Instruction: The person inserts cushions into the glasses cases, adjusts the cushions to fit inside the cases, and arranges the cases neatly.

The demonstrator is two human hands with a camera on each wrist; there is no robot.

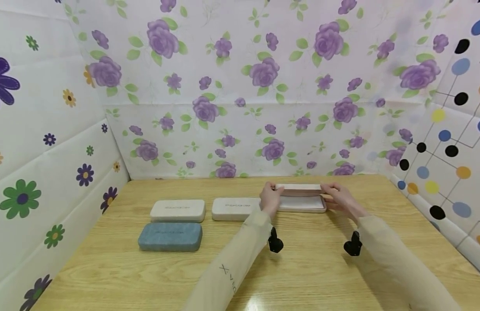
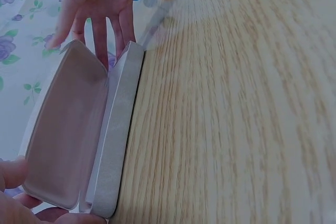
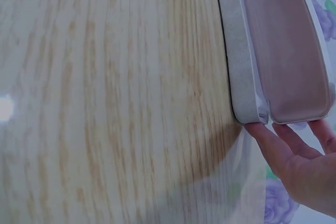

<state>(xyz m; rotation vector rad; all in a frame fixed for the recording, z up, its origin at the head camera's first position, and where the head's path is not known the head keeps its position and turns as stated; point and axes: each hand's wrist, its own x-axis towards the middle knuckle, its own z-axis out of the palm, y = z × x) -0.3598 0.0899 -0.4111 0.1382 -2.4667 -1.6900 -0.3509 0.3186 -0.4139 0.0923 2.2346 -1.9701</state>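
A white glasses case (image 1: 303, 210) stands opened on the table, its lid (image 1: 300, 187) raised and its pinkish inner lining (image 2: 68, 124) showing in both wrist views. My left hand (image 1: 270, 198) holds the case's left end, the thumb at the lid's edge and other fingers lower along the end. At the opposite end is my right hand (image 1: 341, 199); its fairly straight fingers (image 3: 273, 148) touch the lid and base. A pale lining or cloth lies in the base; its details are unclear.
Left of the opened case lie a closed white case (image 1: 233, 209), another closed white case (image 1: 177, 211) and a blue case (image 1: 170, 236). They share a wood-grain table (image 1: 302, 276). Flower-patterned cloth (image 1: 240, 86) hangs behind, and dotted cloth (image 1: 449, 142) borders the right side.
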